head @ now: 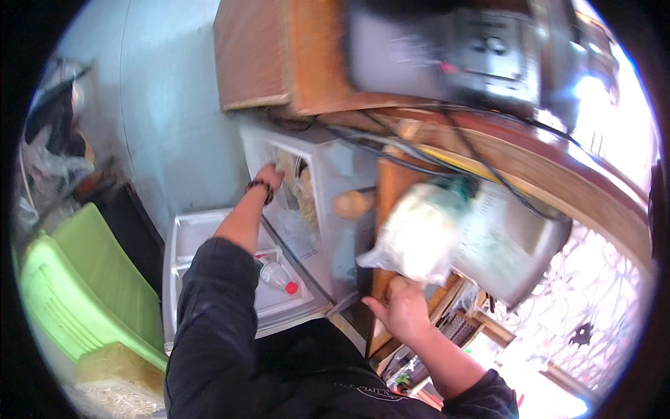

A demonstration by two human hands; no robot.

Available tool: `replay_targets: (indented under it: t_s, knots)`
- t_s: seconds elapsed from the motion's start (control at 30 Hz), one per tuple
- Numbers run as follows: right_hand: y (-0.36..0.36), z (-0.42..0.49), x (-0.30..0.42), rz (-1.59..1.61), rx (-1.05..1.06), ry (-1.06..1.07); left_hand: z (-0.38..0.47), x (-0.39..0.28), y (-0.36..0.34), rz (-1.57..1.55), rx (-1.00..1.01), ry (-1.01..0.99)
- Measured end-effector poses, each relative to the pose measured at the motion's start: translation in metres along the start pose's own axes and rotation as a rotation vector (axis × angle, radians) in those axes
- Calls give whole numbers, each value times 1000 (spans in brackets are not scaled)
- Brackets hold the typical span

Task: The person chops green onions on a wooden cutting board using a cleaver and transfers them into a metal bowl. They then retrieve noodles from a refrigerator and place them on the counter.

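My left hand (273, 177), with a dark beaded bracelet at the wrist, reaches to the opening of a small white refrigerator (323, 209); its fingers are partly hidden, and whether they hold anything is unclear. Inside are filled plastic bags (305, 201). The refrigerator's door (209, 220) stands open beneath my left arm, with a clear plastic bottle with a red cap (276, 276) in its shelf. My right hand (405, 309) is at the lower edge of a pale, full plastic bag (416, 235); the thumb stands apart, and blur hides whether the fingers grip the bag.
A wooden cabinet or counter (256, 57) overhangs the refrigerator, with black cables (408, 152) hanging below its edge. A green plastic chair (99, 272) is at the left, near a block-shaped bag of pale strands (120, 382). A whitish container (502, 235) is right of the pale bag.
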State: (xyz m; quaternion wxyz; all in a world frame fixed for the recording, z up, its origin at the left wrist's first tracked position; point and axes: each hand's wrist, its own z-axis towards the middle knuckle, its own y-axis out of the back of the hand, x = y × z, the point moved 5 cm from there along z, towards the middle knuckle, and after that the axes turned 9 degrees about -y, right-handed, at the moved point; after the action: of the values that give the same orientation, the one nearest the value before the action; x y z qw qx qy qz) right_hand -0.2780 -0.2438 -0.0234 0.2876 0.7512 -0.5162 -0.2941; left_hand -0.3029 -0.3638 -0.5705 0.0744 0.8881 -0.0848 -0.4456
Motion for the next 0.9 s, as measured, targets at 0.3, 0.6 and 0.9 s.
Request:
replay_targets:
  t_s: [0.3,0.6,0.9]
  knots:
    - [-4,1,-14,175,-58,29,-306,-116,80,392,344,-156]
    - [-20,-20,-9,416,-233,170,-489,-98,139,1121,290,-237]
    - [-110,-208,-86,883,42,381,-423,-134,177,1509,-99,-275]
